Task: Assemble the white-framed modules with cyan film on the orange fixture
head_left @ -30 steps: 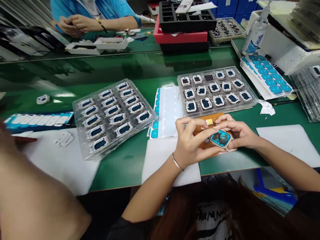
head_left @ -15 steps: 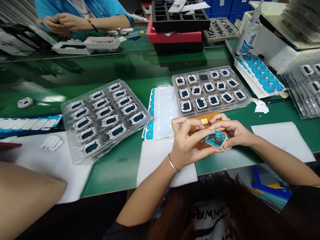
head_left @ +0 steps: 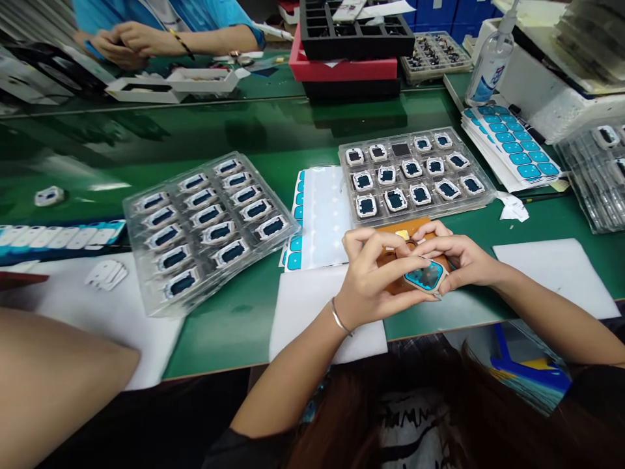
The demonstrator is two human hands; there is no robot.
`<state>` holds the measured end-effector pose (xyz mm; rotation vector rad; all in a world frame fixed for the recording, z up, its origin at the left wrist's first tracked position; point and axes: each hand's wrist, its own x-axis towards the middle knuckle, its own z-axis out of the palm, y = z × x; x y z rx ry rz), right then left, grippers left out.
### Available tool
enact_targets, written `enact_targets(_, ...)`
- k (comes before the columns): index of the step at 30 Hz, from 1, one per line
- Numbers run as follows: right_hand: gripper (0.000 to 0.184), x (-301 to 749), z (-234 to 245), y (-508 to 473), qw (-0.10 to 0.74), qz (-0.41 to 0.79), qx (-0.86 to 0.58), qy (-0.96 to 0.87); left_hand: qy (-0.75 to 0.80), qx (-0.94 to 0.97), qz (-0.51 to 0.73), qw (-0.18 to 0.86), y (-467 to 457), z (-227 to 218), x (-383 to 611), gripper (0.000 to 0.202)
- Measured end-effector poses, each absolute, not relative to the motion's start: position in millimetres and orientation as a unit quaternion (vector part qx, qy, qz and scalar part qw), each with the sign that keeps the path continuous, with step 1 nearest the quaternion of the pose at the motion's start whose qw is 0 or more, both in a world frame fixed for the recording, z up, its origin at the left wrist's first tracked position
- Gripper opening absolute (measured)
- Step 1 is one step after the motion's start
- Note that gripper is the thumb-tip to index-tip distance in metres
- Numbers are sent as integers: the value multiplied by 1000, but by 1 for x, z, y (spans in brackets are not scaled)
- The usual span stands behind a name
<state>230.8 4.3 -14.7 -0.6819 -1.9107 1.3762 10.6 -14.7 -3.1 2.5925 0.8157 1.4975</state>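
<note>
Between my two hands is a smartwatch case [head_left: 426,275] with a rounded square face covered in blue film. My left hand [head_left: 372,277] grips its left side, fingers bent over the upper edge and thumb along the lower edge. My right hand [head_left: 461,259] pinches the right side, the thumb at the lower right corner. Beneath the hands lies an orange-brown pad [head_left: 407,228], mostly hidden, with a small yellow piece [head_left: 402,234] on it. Just behind the pad, a clear tray [head_left: 415,212] holds several watch casings; one pocket shows only a dark square [head_left: 401,150].
Left of centre, another clear tray [head_left: 195,303] holds more casings. Blue sticker sheets [head_left: 520,146] lie by a pump bottle [head_left: 491,62]. White foam sheets [head_left: 303,319] line the front edge. A neighbour's arm [head_left: 58,384] enters at left; another person's hands [head_left: 129,42] work opposite.
The whole view has shifted slightly, so most things appear a little further right. Both hands keep hold of the watch case with nearly the same grip.
</note>
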Motion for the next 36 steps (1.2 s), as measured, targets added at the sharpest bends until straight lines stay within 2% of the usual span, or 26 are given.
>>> enact_targets(12, 54, 232, -13, 3, 314, 505, -277, -754, 215, 855, 470, 43, -16, -2, 12, 28)
enact_targets(19, 57, 228, -14, 1, 363, 515, -277, -725, 194, 838, 509, 9, -15, -1, 10, 11)
enact_targets(26, 53, 223, -13, -1, 390, 576, -248, -674, 269, 808, 521, -62, -10, -7, 11, 43)
enact_targets(30, 52, 221, -13, -2, 405, 605, -226, -647, 280, 809, 513, -65, -9, -9, 10, 43)
enact_targets(36, 52, 224, -15, -2, 399, 548, -274, -682, 282, 824, 491, -36, -10, -9, 8, 43)
